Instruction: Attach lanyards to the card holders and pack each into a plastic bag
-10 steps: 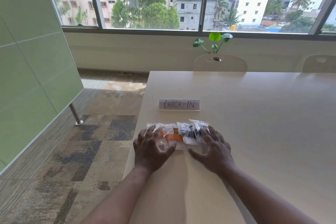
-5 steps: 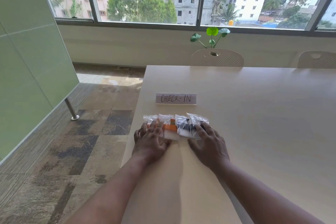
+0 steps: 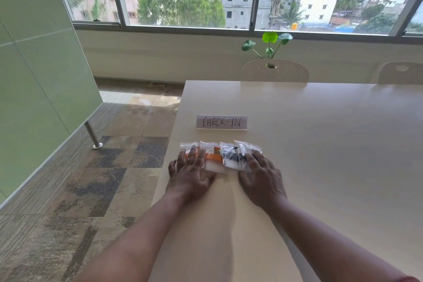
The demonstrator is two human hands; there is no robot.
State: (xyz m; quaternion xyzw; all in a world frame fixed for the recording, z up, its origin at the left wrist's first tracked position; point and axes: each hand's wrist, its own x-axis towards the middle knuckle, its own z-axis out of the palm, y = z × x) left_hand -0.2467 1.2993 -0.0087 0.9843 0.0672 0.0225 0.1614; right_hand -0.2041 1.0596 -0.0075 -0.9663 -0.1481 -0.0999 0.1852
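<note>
Hands: both lie palm-down, fingers spread flat, gripping nothing.
Left hand (image 3: 190,175): fingertips rest on the two clear plastic bags with orange lanyards (image 3: 206,155), at the near left corner of the pale beige table (image 3: 320,144).
Right hand (image 3: 261,178): fingertips rest on the two clear plastic bags with black lanyards (image 3: 238,155), just beside the orange pair.
Bags: four in a row under and just beyond the fingertips, edges overlapping; card holders inside too blurred to make out.
Sign: white paper strip lettered "CHECK-IN" (image 3: 221,122), standing beyond the bags, apart from them.
Far side: two white perforated chair backs (image 3: 275,72); green leafy plant (image 3: 270,43) behind the left-hand one.
</note>
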